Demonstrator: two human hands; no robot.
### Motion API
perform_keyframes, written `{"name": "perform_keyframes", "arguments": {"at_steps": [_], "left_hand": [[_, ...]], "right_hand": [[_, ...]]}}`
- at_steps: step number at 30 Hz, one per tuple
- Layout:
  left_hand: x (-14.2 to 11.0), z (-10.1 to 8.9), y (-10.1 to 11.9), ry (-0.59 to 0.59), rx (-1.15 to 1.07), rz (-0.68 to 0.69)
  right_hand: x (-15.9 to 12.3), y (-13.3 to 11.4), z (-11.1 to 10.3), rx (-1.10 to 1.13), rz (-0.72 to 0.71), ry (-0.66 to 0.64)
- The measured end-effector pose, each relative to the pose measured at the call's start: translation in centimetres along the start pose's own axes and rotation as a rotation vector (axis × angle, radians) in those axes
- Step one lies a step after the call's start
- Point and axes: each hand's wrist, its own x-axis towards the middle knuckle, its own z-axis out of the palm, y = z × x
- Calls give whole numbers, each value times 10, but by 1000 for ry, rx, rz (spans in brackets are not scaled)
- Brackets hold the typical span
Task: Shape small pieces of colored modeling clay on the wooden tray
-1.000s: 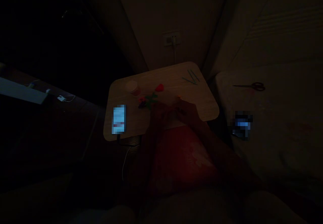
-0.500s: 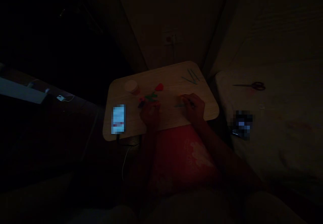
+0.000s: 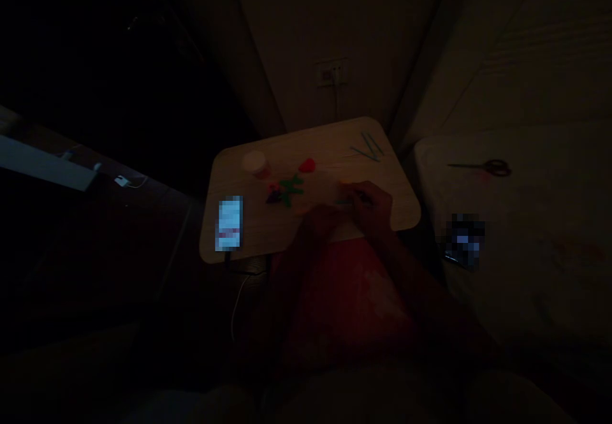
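Observation:
The scene is very dark. My right hand [image 3: 375,204] is closed low over the right side of the small wooden table [image 3: 229,169], fingers curled. From under its fingers pokes a thin blue-green stick [image 3: 343,201], and a small orange patch [image 3: 342,185] shows at the fingertips. My left hand [image 3: 322,221] is close beside it at the near edge, blurred, its fingers indistinct. Left of the hands lie green leaf-like pieces [image 3: 291,188], a dark purple and pink piece [image 3: 274,194] and a red rounded piece [image 3: 307,166].
A pale round tub [image 3: 255,164] stands at the back left, with a lit phone [image 3: 229,223] in front. Several thin sticks [image 3: 370,148] lie at the back right. On the pale surface to the right are scissors [image 3: 490,167] and a dark pixelated device [image 3: 463,242].
My left hand has moved right, from beside the green and purple pieces to close by my right hand, uncovering those pieces. My right hand stays in place while the view shifts slightly.

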Motion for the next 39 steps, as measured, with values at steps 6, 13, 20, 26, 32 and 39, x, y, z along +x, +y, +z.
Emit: {"name": "perform_keyframes", "arguments": {"at_steps": [6, 13, 20, 26, 32, 39], "left_hand": [[3, 4, 4, -1, -89, -80], [6, 0, -4, 136, -138, -240], [4, -1, -7, 328, -148, -403], [5, -5, -4, 251, -181, -437], [6, -7, -8, 320, -195, -401], [8, -1, -8, 430, -294, -510]], "right_hand": [[-1, -1, 0, -8, -6, -1], [0, 1, 0, -8, -17, -29], [-6, 5, 4, 42, 207, -33], [-4, 3, 1, -34, 207, -87], [2, 2, 1, -37, 19, -100], [2, 1, 0, 10, 2, -187]]}}
